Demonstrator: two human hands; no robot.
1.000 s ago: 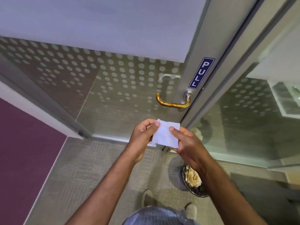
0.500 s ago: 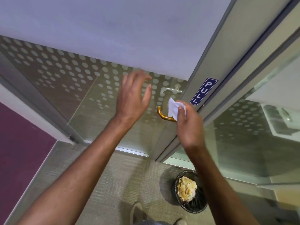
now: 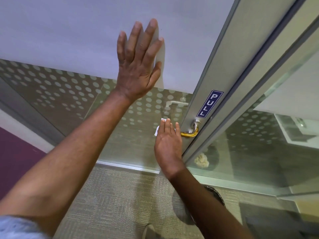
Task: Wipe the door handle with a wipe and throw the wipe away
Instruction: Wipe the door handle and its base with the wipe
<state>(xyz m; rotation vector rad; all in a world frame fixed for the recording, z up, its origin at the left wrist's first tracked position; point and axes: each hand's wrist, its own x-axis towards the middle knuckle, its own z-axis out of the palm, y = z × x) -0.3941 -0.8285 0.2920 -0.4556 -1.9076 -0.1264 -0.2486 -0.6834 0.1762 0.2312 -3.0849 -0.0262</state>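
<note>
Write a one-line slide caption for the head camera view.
Left hand braces flat against the frosted door panel while right hand presses a white wipe onto the brass door handle.

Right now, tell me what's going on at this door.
A person is wiping the curved brass door handle with a small white wipe. The right hand presses the wipe over the handle's free end, fingers draped across it. The left hand lies flat and open against the frosted glass door panel, bracing it. A black mesh waste bin stands on the carpet below, mostly hidden by the right forearm. The wipe is not yet thrown away.
</note>
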